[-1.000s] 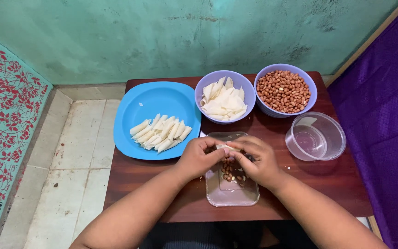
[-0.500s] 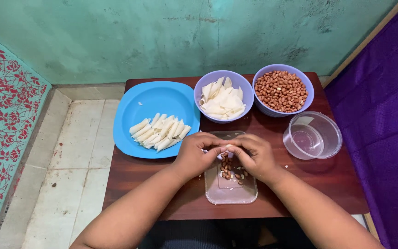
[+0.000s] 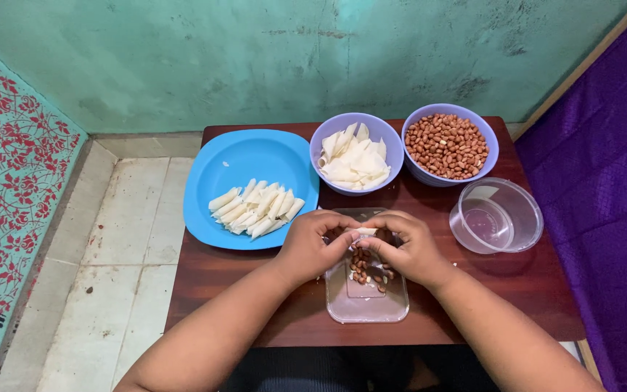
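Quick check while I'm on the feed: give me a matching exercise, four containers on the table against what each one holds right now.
Column one:
1. blue plate
2. left purple bowl
3. right purple bowl
4. clear round tub

Column two:
A. peanuts
B. nothing that shows
C. rolled white pieces in a row
D. loose flat white wrappers

Pairs: 1-C, 2-D, 3-A, 4-B.
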